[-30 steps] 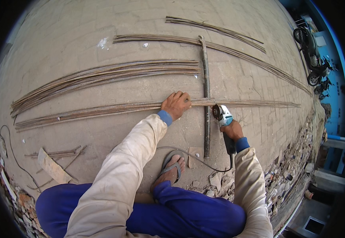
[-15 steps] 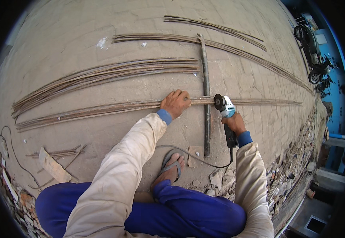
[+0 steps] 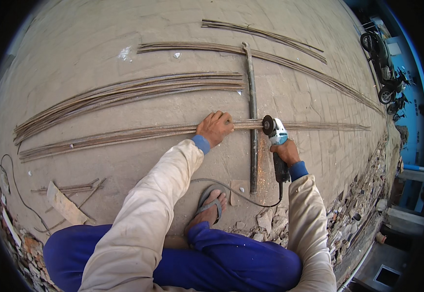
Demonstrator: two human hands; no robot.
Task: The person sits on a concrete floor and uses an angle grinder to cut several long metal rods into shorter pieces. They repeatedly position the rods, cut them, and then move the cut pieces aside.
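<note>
My left hand is closed round a bundle of thin, rusty steel rebar lying across the ground. My right hand grips the dark body of an angle grinder. Its disc meets the rebar just right of a dark metal pipe, which lies crosswise under the bundle. Orange sparks spray toward me between the pipe and the grinder. A black power cord runs from the grinder's rear end, past my sandalled foot.
More rebar bundles lie beyond, one at the left, two farther off. Short rods and a flat board lie at the near left. Broken rubble lines the right edge. Motorcycles stand by a blue wall.
Sparks now fly from the disc, where none showed before. The grinder and my right hand have shifted slightly left. My left hand has stayed on the rebar.
</note>
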